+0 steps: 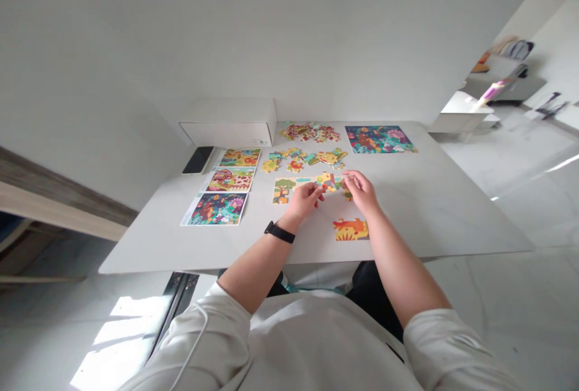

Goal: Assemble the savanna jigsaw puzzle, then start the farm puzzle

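In the head view, a partly joined jigsaw puzzle [284, 190] with a tree and animals lies on the table in front of me. My left hand [305, 199], with a black band on its wrist, is over its lower middle; thumb and fingers pinch a small puzzle piece [324, 187] with orange-red on it. At the puzzle's right end is my right hand [360, 192], its fingers apart and their tips close to the pieces there; it partly covers them. Nearer to me, beside my right forearm, lies a joined orange and yellow section [350, 230].
Behind the puzzle lie loose yellow-green pieces [312, 159] and a reddish pile of pieces [312, 132]. A finished dark-blue puzzle [380, 139] sits back right. At left are a printed picture sheet [221, 209], a phone [198, 160] and a white box [226, 133] against the wall.
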The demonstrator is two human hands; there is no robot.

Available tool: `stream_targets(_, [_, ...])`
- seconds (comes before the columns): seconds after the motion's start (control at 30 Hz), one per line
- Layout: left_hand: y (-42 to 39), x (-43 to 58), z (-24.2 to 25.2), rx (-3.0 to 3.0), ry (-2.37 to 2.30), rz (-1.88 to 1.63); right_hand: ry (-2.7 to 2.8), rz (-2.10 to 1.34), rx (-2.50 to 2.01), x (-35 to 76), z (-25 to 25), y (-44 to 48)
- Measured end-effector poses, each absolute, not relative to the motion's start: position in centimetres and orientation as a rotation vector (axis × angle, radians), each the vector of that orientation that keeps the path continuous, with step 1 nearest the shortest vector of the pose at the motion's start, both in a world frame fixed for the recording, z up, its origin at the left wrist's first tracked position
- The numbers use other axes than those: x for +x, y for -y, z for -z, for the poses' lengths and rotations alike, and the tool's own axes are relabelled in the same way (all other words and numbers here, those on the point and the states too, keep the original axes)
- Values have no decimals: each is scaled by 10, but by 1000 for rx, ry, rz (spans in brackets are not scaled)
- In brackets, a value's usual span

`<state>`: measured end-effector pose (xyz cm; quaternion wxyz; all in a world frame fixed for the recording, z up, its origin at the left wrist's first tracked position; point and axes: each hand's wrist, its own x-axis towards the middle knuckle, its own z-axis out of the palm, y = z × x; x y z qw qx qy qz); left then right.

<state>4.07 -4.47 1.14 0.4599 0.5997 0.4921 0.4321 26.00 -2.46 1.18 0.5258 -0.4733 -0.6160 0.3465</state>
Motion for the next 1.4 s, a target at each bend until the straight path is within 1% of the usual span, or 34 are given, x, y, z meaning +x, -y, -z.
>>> stream_targets(0.3, [45, 42, -12, 1599, -1208, -1004, 1499, -1008, -1160, 254, -12, 26])
stream_targets(0.73, [44, 40, -11, 1554, -1192, -1028, 1432, -1011, -1192, 257, -9, 25])
stream_targets(1.07, [46, 40, -13, 1583, -1206, -1045, 1395, -1091, -1151, 258, -10, 22])
stream_targets(1.4, [47, 40, -17, 1636, -1215, -975, 1485, -1080, -1207, 266, -11, 22])
